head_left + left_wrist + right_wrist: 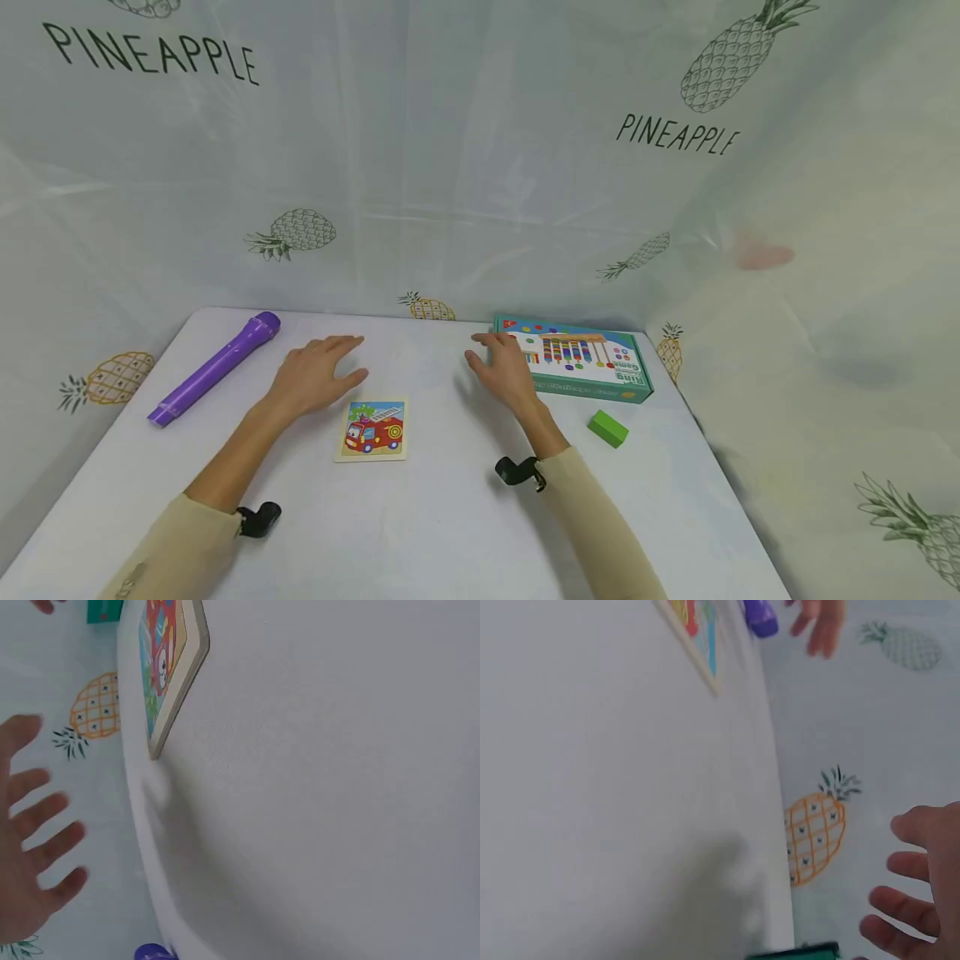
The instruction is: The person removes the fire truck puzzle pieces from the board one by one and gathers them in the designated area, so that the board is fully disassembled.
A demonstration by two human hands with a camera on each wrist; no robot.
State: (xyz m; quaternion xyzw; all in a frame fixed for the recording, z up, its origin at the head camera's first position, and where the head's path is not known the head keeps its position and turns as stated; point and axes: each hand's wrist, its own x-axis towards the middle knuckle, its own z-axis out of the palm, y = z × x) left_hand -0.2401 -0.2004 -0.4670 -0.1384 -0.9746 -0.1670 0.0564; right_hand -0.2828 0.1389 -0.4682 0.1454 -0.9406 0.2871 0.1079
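My left hand hovers over the white table with fingers spread and nothing held. Just below and right of it lies a square picture puzzle showing a red fire truck, also visible at the top of the left wrist view. My right hand, fingers loosely extended and holding nothing, is above the table at the left end of a green game box, overlapping its corner in the head view. In both wrist views the fingers are apart, with only air between them.
A purple umbrella-like tube lies slantwise at the table's left. A small green block sits in front of the game box. Behind the white table hangs a pale curtain printed with pineapples.
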